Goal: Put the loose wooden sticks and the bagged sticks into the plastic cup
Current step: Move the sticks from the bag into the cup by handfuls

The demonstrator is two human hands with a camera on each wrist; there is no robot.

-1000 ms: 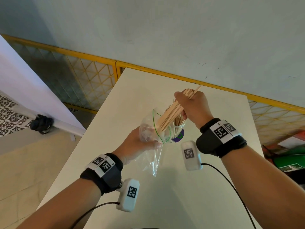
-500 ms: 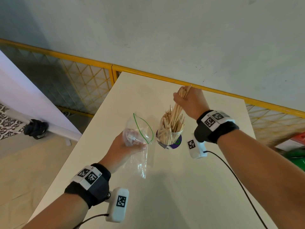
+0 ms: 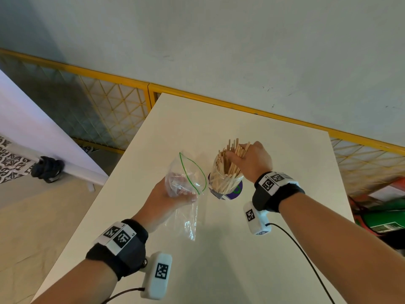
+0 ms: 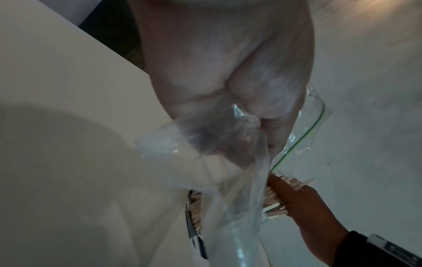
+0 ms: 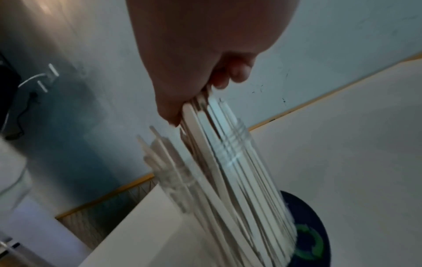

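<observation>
1. A smooth off-white table (image 3: 274,249) fills the lower middle of the head view, backed by a pale grey wall (image 3: 219,44) and a yellow mesh fence (image 3: 114,102) across the upper half.
2. Nearest the camera, low in the frame, both forearms wear black wristbands with white, square-coded markers.
3. The left hand (image 3: 168,194), left of centre, has its fingers curled around a crinkled, transparent zip bag (image 3: 186,183) with a thin green seal line; the bag's tail hangs down toward the table.
4. The left wrist view alone shows the film bunched under the palm, with no sticks visible inside the bag.
5. Just to the right of the bag, the clear plastic cup (image 3: 225,183) stands on the table, its base purple with a green mark.
6. Flat, pale wooden sticks (image 3: 228,165) fan out of it, packed tight.
7. The right hand (image 3: 252,159) closes its fingers over the stick tops.
8. Only the right wrist view shows the cup's ribbed rim and the thumb pressed against the bundle.
</observation>
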